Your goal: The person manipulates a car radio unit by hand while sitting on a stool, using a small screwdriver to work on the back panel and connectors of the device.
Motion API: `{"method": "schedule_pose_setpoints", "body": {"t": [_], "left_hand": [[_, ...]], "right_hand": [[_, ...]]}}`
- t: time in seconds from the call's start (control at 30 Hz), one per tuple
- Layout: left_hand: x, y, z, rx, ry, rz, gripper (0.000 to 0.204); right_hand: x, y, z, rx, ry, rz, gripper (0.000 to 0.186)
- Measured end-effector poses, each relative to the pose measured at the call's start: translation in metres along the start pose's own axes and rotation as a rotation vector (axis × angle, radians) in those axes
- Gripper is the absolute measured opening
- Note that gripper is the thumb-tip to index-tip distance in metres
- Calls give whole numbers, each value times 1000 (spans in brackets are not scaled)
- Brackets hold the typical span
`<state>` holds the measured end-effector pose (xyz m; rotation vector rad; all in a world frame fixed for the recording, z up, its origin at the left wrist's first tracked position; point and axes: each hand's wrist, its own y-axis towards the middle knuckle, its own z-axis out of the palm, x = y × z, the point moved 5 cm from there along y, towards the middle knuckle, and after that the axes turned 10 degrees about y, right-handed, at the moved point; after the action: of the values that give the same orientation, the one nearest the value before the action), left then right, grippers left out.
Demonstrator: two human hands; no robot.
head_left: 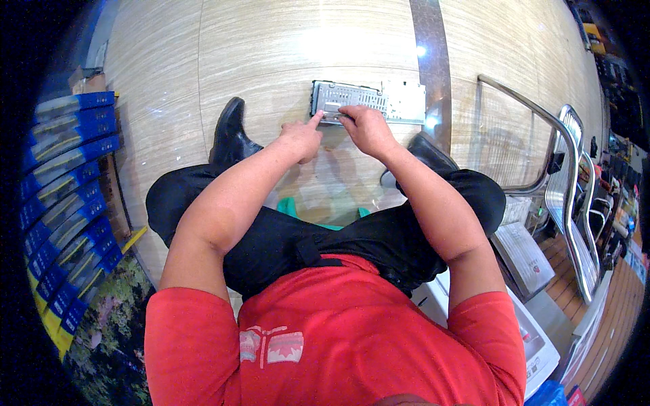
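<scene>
A flat silver metal unit with rows of slotted vents lies on the tiled floor in front of me, between my feet. A pale, lighter-coloured plate with a notched edge joins or lies against its right end; I cannot tell which. My left hand stretches its index finger to the unit's near left edge, its other fingers partly hidden. Over the unit's near edge, my right hand pinches thumb and forefinger together beside a small grey block. What the pinch holds is too small to make out.
Black shoes flank the unit. Under me shows a green stool-like piece. Blue boxes are stacked at the left. A bent steel-tube frame stands at the right, near a white carton and a slatted wooden surface.
</scene>
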<state>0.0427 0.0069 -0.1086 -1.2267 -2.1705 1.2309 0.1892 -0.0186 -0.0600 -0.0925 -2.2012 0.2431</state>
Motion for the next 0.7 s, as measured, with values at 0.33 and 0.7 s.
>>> {"method": "schedule_pose_setpoints", "body": {"t": [0.33,0.7], "left_hand": [[1,4,3,3,12,12,49],[1,6,5,-21,4,21,47]], "right_hand": [[0,2,-4,-50,-17,-22,25],[2,2,-6,-64,-6,-33,24]]}}
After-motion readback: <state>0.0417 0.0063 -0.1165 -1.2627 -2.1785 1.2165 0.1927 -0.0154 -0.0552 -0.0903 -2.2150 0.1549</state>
